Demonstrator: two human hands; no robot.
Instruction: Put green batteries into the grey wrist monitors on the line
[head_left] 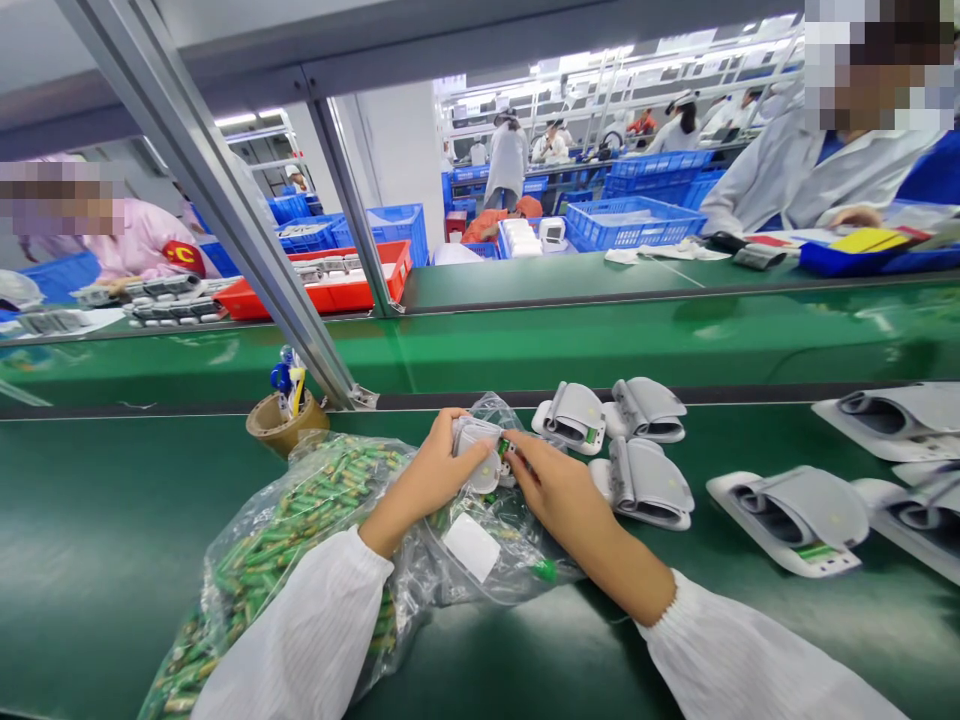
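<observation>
Left hand (435,470) closed around grey device (476,445), held over clear bag of batteries (285,540) lying on green counter (97,520), right hand (555,490) pinching green battery (504,447) against device, cuffed grey units (645,480) just beside, right.

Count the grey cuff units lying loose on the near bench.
6 cuff units. Three lie beside the right hand: upper unit, next unit, lower unit. A fourth sits further right. Two are cut by the right edge; a sliver between them may be a seventh.
</observation>
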